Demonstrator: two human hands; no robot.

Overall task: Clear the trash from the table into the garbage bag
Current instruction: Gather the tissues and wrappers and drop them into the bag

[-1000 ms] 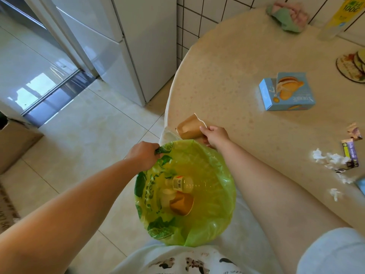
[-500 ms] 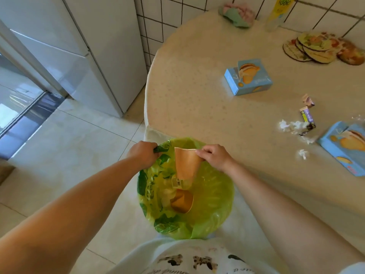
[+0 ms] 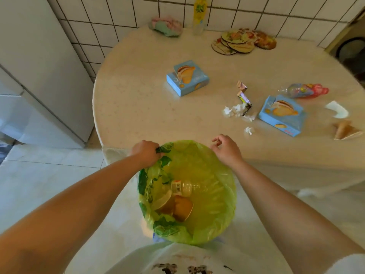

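- A white fridge [image 3: 39,76] is seen at the far left, beside the table [image 3: 138,107].
- The rim of the green bag [image 3: 213,194] is gripped by the left hand [image 3: 146,154], fingers curled round the plastic at the table's near edge.
- The bag is held open below the table edge; a clear bottle [image 3: 187,187] and a brown cup [image 3: 180,208] are seen lying inside it.
- A crumpled cloth [image 3: 166,26] is placed at the back of the table, against the tiled wall.
- A blue box [image 3: 187,78] is set near the table's middle.
- A yellow bottle [image 3: 199,14] is stood upright by the wall.
- The right hand [image 3: 227,149] is held over the bag's far rim with fingers loosely bent; nothing is held in it.
- Coasters [image 3: 243,41] are piled near the wall.
- White tissue scraps [image 3: 235,111] and small wrappers [image 3: 244,95] are scattered together on the table.
- A second blue box [image 3: 282,115] is set just right of the scraps.
- A pink packet [image 3: 306,90] is seen behind that box.
- A white wrapper [image 3: 337,111] and a flattened brown cup [image 3: 345,130] are left at the far right.
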